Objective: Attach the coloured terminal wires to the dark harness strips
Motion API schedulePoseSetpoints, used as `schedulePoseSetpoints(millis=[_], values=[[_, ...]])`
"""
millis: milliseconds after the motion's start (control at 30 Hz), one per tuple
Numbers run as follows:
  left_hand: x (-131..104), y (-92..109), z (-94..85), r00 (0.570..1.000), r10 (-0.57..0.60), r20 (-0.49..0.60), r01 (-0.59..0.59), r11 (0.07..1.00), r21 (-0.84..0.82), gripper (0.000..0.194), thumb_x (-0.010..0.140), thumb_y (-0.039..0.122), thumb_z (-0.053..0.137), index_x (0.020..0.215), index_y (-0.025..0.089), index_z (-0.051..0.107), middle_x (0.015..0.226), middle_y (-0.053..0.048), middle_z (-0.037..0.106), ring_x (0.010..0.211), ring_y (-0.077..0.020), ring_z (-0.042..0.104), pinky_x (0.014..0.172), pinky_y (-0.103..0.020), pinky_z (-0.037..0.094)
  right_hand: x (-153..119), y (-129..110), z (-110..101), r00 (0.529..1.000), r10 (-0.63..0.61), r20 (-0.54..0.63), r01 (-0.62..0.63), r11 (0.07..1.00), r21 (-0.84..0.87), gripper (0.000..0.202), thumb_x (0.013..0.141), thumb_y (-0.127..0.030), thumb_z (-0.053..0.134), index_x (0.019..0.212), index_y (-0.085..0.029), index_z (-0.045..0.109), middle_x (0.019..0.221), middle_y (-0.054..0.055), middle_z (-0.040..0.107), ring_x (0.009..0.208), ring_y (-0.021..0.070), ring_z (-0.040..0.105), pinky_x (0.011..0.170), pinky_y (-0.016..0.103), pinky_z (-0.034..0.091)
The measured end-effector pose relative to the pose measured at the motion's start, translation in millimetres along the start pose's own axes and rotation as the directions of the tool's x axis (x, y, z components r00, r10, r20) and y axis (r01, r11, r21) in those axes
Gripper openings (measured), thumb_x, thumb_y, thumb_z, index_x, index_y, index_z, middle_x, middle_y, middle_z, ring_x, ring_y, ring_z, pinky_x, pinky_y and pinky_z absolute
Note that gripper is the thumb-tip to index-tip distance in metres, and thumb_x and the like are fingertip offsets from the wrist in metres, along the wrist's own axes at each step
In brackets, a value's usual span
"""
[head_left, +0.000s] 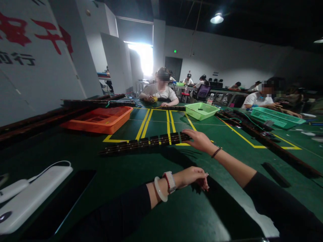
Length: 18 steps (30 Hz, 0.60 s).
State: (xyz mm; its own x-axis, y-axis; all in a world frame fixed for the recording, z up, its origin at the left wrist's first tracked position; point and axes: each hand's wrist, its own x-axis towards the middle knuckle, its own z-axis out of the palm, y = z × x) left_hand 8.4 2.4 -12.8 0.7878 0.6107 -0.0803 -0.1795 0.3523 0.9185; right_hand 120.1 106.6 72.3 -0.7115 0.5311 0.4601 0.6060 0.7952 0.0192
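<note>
A long dark segmented strip [148, 143] with small bright dots along it lies across the green table, its right end raised slightly toward my right hand. My right hand [200, 139], with a dark beaded bracelet at the wrist, is closed on that right end, fingers over the top and thumb at the near side. Closer to me, my left hand [191, 176] hovers over the table, apart from the strip. Its fingers are curled in and point right; whatever they may hold is hidden. A watch [169, 182] and a pale bangle are on that wrist.
An orange basket [111, 122] stands left, a light green basket [202, 111] at the back, a teal basket [275, 117] at right. Dark strips line both sides. A white power bank [37, 198] and black phone [63, 198] lie near left. A person [161, 90] sits opposite.
</note>
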Motion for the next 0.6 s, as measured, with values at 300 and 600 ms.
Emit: schedulePoseSetpoints(millis=[300, 600], values=[[-4, 3, 0.6, 1.000, 0.005, -0.010, -0.005, 1.000, -0.009, 0.043, 0.064, 0.052, 0.070, 0.068, 0.011, 0.055, 0.065, -0.004, 0.062, 0.065, -0.0150, 0.061, 0.074, -0.034, 0.043, -28, 93, -67, 0.888, 0.344, -0.305, -0.422, 0.873, -0.245, 0.045, 0.082, -0.043, 0.061, 0.120, -0.019, 0.057, 0.119, 0.010, 0.061, 0.104, 0.0286, 0.059, 0.087, 0.040, 0.048], [-3, 2, -1.1, 1.000, -0.018, -0.001, 0.018, 0.999, -0.030, 0.044, 0.065, 0.051, 0.070, 0.069, 0.011, 0.054, 0.067, -0.006, 0.063, 0.067, -0.0162, 0.062, 0.076, -0.036, 0.044, -27, 156, -76, 0.450, 0.788, -0.420, -0.890, 0.432, -0.144, 0.047, 0.077, -0.048, 0.063, 0.104, -0.010, 0.068, 0.092, 0.018, 0.068, 0.087, 0.0300, 0.063, 0.074, 0.038, 0.047]])
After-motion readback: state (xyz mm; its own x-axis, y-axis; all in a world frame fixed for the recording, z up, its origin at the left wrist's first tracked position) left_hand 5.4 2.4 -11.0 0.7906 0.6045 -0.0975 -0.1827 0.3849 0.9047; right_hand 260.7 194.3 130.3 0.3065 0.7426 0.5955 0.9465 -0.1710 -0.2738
